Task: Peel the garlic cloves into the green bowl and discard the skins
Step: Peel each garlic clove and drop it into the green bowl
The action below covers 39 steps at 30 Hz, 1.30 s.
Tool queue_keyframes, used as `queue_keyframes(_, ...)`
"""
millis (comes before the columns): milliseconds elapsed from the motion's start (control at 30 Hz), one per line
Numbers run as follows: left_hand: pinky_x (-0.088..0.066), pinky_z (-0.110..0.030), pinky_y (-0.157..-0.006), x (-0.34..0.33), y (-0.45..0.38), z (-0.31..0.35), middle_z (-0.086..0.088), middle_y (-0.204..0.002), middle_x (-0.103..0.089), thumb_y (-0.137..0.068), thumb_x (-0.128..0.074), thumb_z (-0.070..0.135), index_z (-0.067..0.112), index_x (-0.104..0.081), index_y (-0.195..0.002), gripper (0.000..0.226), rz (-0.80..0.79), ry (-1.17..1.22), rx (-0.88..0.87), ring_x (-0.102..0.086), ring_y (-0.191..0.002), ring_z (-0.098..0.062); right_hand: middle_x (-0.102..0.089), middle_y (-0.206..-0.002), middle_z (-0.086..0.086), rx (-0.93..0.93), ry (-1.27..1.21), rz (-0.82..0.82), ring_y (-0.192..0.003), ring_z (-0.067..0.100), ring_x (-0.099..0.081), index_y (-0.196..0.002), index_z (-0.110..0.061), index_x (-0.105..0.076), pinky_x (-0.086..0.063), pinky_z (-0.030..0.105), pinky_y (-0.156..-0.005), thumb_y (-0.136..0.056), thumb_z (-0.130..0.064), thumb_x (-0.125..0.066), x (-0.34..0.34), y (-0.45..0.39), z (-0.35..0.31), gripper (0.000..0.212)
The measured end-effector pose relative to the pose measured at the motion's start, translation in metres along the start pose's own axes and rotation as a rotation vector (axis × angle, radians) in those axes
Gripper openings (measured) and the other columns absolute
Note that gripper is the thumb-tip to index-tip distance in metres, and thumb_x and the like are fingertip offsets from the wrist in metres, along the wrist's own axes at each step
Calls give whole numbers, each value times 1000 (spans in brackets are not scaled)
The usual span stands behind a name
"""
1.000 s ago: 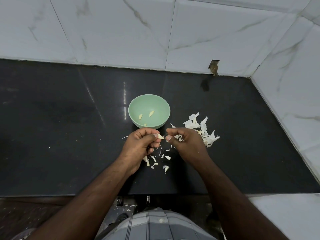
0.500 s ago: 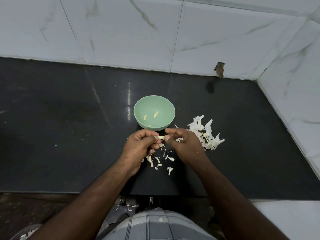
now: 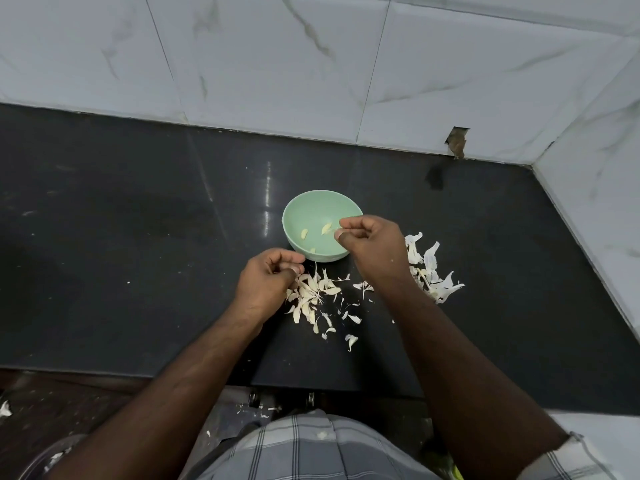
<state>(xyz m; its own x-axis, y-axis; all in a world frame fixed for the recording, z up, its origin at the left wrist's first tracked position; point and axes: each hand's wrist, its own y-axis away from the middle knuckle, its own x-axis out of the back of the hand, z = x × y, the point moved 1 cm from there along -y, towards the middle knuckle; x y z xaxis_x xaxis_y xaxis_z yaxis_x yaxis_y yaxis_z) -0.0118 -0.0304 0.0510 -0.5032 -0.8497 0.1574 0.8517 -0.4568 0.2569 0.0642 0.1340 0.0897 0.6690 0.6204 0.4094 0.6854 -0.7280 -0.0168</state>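
Observation:
The green bowl [image 3: 294, 216] stands on the black counter [image 3: 138, 237] with three peeled garlic cloves [image 3: 304, 233] inside. My right hand [image 3: 372, 247] hovers over the bowl's right rim, thumb and fingertips pinched together on a small pale garlic clove that is mostly hidden. My left hand [image 3: 266, 282] is just in front of the bowl, low over the counter, fingers curled against the thumb with nothing showing between them. Loose garlic skins [image 3: 311, 296] lie beside and under the left hand.
A second heap of larger white skins [image 3: 431, 271] lies right of the bowl, partly behind my right wrist. Tiled walls close the counter at the back and right, with a chipped notch [image 3: 457, 142]. The counter's front edge runs near my waist; scraps lie on the floor below.
My right hand has left the left hand and moved up and away over the bowl. The left hand has stayed in front of the bowl. The camera has tilted slightly.

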Motion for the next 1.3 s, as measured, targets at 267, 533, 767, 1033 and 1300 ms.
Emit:
queue_keyframes(267, -51, -18, -61, -12, 2, -8, -11, -82, -72, -90, -70, 3, 17, -74, -92, 15, -105, -95, -41, -62, -65, -11, -63, -60, -13, -106, 370, -291, -58, -5, -57, -74, -27, -70, -44, 22, -65, -81, -19, -77, 20, 33, 46, 12)
queue_keyframes(533, -50, -25, -66, -29, 3, -10, -3, -72, -62, -90, -71, 5, 13, -74, -94, 9, -148, -133, -76, -58, -59, -9, -72, -78, -6, -152, 629, -441, -78, 10, -66, -72, -30, -66, -50, 26, -72, -82, -23, -75, 20, 48, 65, 15)
queue_keyframes(767, -50, -28, -68, -34, 2, -10, 2, -69, -62, -90, -72, 8, 15, -75, -94, 9, -157, -167, -87, -59, -57, -9, -63, -72, -10, -96, 475, -318, -74, 11, -60, -80, -25, -62, -47, 30, -69, -90, -16, -62, 16, 47, 58, 13)
queue_keyframes(1033, -49, -21, -62, -35, 9, -4, -12, -81, -74, -87, -77, 15, 15, -77, -91, 4, -235, -138, -70, -62, -62, -11, -72, -73, -7, -81, 69, -262, -66, 5, -65, -88, -23, -75, -59, 42, -75, -83, -13, -75, 15, 45, 52, 11)
queue_keyframes(1300, -41, -13, -49, -42, 14, 0, -4, -67, -70, -89, -67, 4, 10, -71, -78, 14, -227, -66, 18, -56, -51, -7, -71, -68, -6, -42, 122, -181, -65, 8, -64, -73, -26, -70, -58, 38, -71, -81, -18, -76, 10, 47, 47, 13)
